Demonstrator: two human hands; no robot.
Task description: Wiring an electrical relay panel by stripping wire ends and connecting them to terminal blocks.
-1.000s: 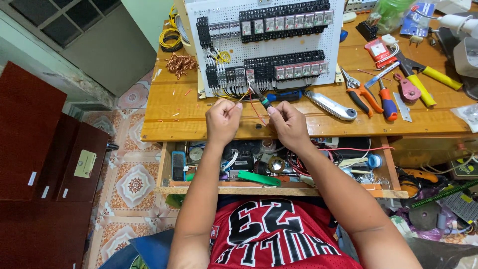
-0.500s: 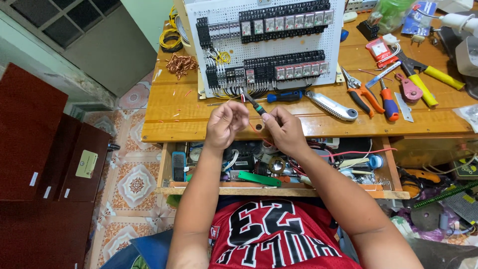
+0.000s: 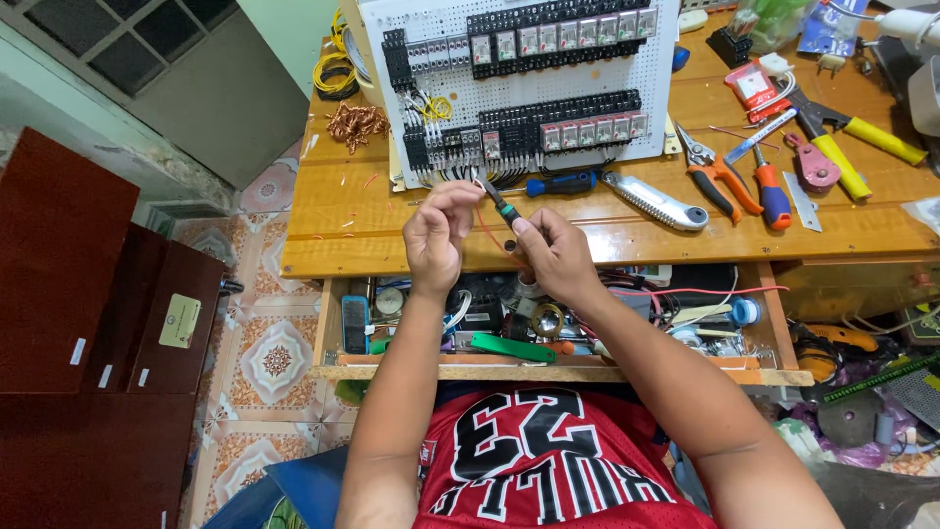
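Note:
My right hand (image 3: 553,257) grips a small screwdriver (image 3: 500,205) with a black and green handle, its tip pointing up and left. My left hand (image 3: 438,235) pinches a thin red wire (image 3: 487,233) close to the screwdriver's tip. Both hands hover over the front edge of the wooden bench (image 3: 343,230), just below a white perforated panel (image 3: 529,98) that carries rows of black relays and terminal blocks with bundled wires.
On the bench lie a blue-handled screwdriver (image 3: 558,184), a silver utility knife (image 3: 654,202), orange pliers (image 3: 715,176), a yellow-handled tool (image 3: 862,137) and copper wire scraps (image 3: 354,123). An open drawer (image 3: 548,372) below holds cluttered parts. A dark red cabinet (image 3: 88,323) stands at the left.
Both hands have pulled back from the panel's lower edge toward me. The small screwdriver has come up between them, and the left hand's fingers have closed in at its tip.

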